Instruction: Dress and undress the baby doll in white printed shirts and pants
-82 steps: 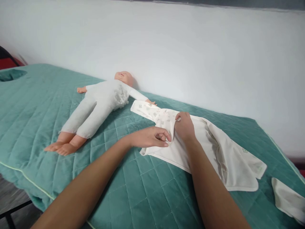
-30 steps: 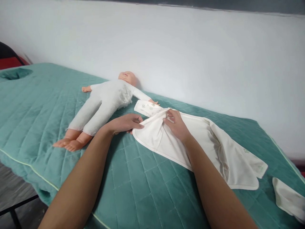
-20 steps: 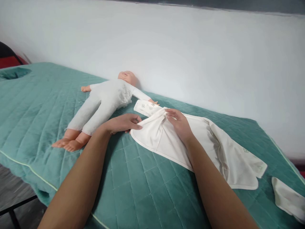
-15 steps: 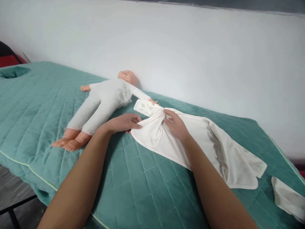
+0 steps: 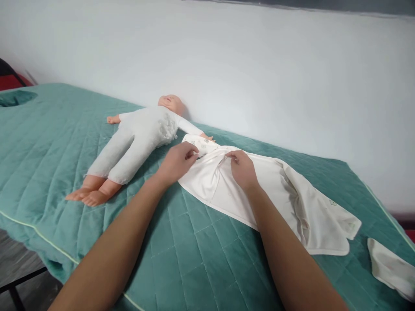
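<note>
A white baby shirt (image 5: 269,172) lies spread on the green quilted cover, with small printed figures on its sleeve (image 5: 205,144). My left hand (image 5: 180,160) is closed at the shirt's left part, just below that sleeve, thumb and fingers pinching the cloth. Farther right, my right hand (image 5: 242,169) pinches the shirt near its upper edge, fingertips bent inward. Folds run through the fabric between the two hands. A baby doll (image 5: 142,125) in a white cloth body lies on its back to the left, one hand touching or just behind the printed sleeve.
The green quilted cover (image 5: 194,242) drapes over the bed, which has a hole (image 5: 16,98) at the far left. Another small white cloth piece (image 5: 391,268) lies at the right. A white wall (image 5: 259,77) stands behind. A dark metal bar (image 5: 24,278) shows at lower left.
My left hand has moved up and slightly right, from the shirt's lower left corner to just below the printed sleeve. My right hand has shifted slightly right. The doll stays put.
</note>
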`<action>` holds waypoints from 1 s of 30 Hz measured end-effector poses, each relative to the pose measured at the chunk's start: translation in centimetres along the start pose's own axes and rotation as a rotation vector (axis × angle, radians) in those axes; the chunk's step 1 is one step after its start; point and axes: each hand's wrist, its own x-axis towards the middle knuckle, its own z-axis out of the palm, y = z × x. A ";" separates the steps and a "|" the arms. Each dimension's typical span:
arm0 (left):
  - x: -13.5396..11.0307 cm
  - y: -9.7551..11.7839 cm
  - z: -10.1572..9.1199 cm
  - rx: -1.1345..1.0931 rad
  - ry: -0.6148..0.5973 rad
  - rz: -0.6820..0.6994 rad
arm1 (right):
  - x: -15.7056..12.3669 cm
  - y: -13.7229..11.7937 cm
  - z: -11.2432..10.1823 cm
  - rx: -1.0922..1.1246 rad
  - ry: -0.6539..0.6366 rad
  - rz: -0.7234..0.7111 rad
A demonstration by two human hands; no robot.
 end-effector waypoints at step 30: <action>-0.8 0.4 5.7 0.081 -0.109 0.388 | -3.7 -1.7 -4.7 -0.229 -0.384 -0.021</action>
